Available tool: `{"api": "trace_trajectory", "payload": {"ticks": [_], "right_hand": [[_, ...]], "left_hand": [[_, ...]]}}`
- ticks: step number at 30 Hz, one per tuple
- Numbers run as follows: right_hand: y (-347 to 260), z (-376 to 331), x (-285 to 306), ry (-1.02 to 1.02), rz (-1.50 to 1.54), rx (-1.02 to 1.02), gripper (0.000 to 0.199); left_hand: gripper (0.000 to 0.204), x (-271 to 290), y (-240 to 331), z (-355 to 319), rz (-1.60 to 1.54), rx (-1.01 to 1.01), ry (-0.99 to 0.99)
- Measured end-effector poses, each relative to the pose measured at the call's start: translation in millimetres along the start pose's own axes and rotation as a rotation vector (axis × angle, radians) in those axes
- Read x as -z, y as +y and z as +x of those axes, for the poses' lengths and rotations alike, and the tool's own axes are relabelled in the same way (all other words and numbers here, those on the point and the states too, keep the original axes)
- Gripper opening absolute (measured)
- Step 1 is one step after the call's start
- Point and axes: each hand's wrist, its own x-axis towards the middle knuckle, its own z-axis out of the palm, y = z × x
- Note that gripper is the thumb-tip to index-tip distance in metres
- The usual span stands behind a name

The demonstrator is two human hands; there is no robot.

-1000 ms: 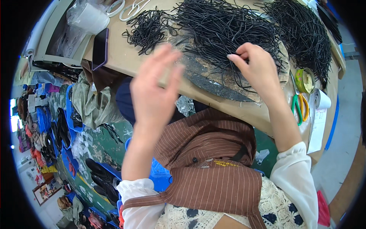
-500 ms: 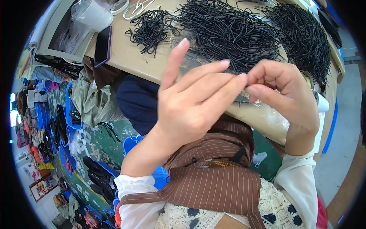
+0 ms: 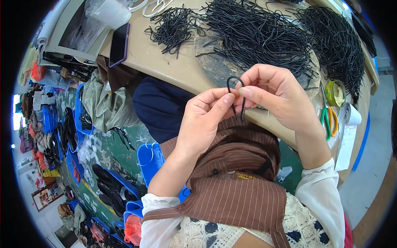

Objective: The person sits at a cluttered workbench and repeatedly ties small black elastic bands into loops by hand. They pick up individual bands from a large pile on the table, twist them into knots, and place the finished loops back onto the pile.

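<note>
A short black cord [image 3: 235,77], bent into a loop with both ends hanging down, is pinched between my two hands above my lap. My left hand [image 3: 202,120] grips one side of it between thumb and forefinger. On the other side, the thumb and curled fingers of my right hand [image 3: 283,95] close on the cord, their tips almost touching the left ones. Just beyond my hands, a large heap of black cords [image 3: 256,37] lies on a worn round board [image 3: 211,64] on the table. A smaller bunch of cords [image 3: 171,31] sits to its left.
Another pile of black cords [image 3: 333,45] hangs toward the table's right edge. Near my right wrist are scissors [image 3: 328,122] with green and orange handles, an open tin [image 3: 336,93] and a paper roll [image 3: 351,115]. A phone [image 3: 120,44] lies at the left. Blue bins [image 3: 149,161] stand below.
My left hand has turned over from spread fingers to a pinch. Both hands have come closer to me, and the looped black cord now shows between them.
</note>
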Motion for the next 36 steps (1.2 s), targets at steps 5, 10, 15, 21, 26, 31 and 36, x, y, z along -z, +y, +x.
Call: {"api": "trace_trajectory", "payload": {"ticks": [5, 10, 15, 21, 26, 31, 36], "right_hand": [[-1.1, 2.2, -3.0, 0.072, -0.144, 0.099, 0.009], [6.4, 2.5, -1.8, 0.053, -0.186, 0.107, 0.011], [33.3, 2.6, -7.1, 0.089, -0.011, 0.105, 0.028], [62.0, -24.5, -29.4, -0.132, 0.324, -0.318, 0.051], [18.2, -21.1, 12.1, -0.103, -0.325, 0.086, 0.008], [10.7, -7.9, -1.2, -0.095, -0.608, 0.353, 0.009], [37.7, -8.4, -15.2, 0.169, -0.629, 0.558, 0.014]], "left_hand": [[0.020, -8.4, 8.7, -2.0, -0.064, 0.121, 0.030], [0.019, -5.2, 8.2, -1.8, 0.050, 0.103, 0.007], [0.017, -0.2, -2.3, -1.6, 0.031, 0.035, 0.113], [0.015, 18.0, 0.6, -1.3, -0.184, -0.026, 0.331], [0.015, 38.4, 21.7, -25.8, -0.091, 0.328, 0.013], [0.013, 11.8, 10.3, -29.2, -0.200, 0.393, 0.073], [0.017, 2.4, -4.6, -25.4, -0.317, 0.286, 0.128]]}}
